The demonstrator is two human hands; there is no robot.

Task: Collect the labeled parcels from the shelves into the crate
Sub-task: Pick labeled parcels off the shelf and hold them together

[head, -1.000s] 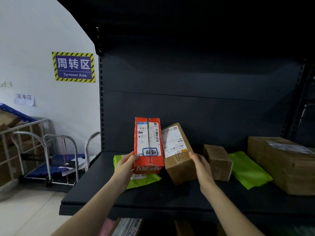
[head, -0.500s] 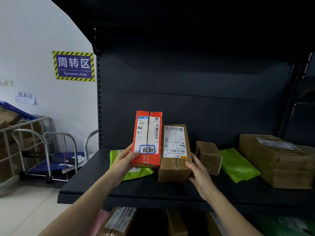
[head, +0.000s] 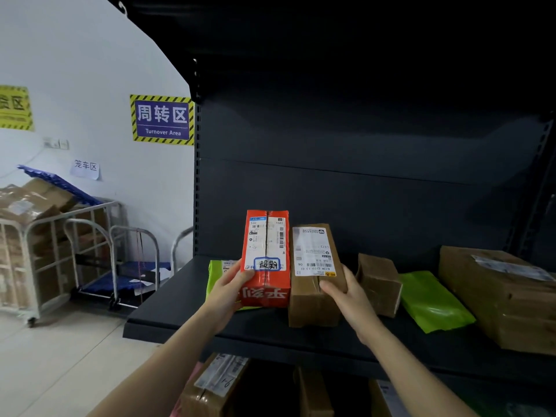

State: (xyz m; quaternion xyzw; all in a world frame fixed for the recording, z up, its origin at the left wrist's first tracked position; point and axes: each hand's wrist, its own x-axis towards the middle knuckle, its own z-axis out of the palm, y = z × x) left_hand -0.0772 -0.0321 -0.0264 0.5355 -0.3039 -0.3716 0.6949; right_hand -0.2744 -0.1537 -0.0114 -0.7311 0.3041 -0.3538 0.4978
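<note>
**While the left hand (head: 231, 291) grips a red parcel (head: 266, 257), the right hand (head: 346, 293) grips a brown parcel (head: 313, 275)**

Head view: the red parcel stands upright at centre, with left fingers curled round its lower left edge. A green bag (head: 215, 275) lies at its 9 o'clock. Just beside it at 3 o'clock, the brown parcel rests on the dark shelf (head: 180, 314), with right fingers wrapped round its lower right side.

White wall (head: 90, 55), turnover-area sign (head: 162, 119), pale floor (head: 60, 356), metal trolleys (head: 90, 236)
</note>
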